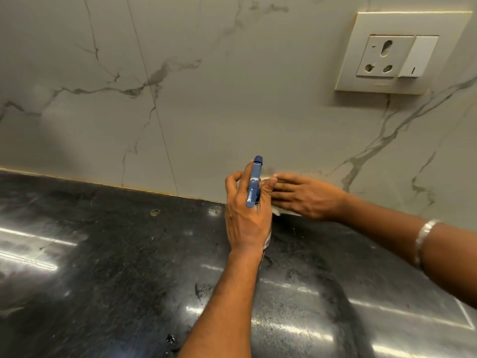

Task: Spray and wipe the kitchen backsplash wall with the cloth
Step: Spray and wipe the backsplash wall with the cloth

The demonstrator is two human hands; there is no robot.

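My left hand point(245, 215) grips a spray bottle with a blue trigger head point(254, 182), its nozzle pointing at the marble backsplash wall point(206, 112) just above the counter. Most of the bottle's body is hidden under the hand. My right hand point(304, 196) lies flat with straight fingers on a white cloth point(277, 210), pressing it against the bottom of the wall. Only a small edge of the cloth shows beneath the fingers. The two hands touch at the fingertips near the bottle head.
A glossy black granite counter point(129, 254) runs below the wall, with light reflections and some smears. A cream socket and switch plate point(395, 52) is on the wall at the upper right. A metal bangle point(423, 239) circles my right wrist.
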